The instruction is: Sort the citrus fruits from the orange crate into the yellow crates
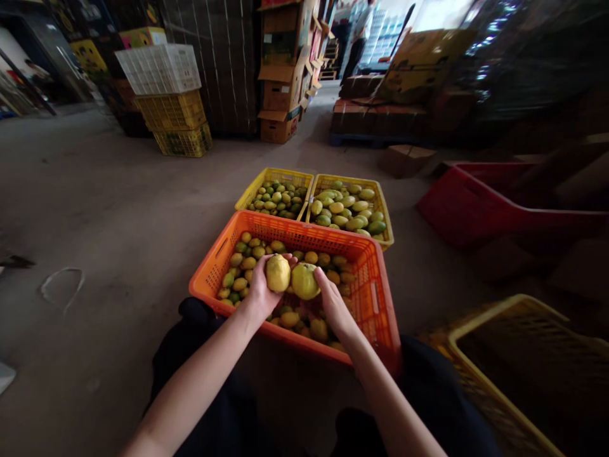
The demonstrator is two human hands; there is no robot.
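Over an orange plastic crate (295, 230), my left hand (258, 289) cups a lumpy yellow fruit (278, 273), its fingers partly hidden behind it. Close beside it, my right hand (334, 306) grips a greener, ribbed fruit (305, 281), thumb on its right side. The two fruits are side by side, almost touching. Below them in the crate lie many smaller-looking yellow and green fruits (248, 263), lemon-like in look.
Beyond the orange crate stand two yellow crates, one with small green-yellow fruits (280, 198) and one with longer fruits (349, 204). A red bin (469, 206) and a yellow crate (504, 397) are at right. Cardboard boxes (278, 95) and stacked crates (174, 111) rise behind; a person (362, 35) stands far back.
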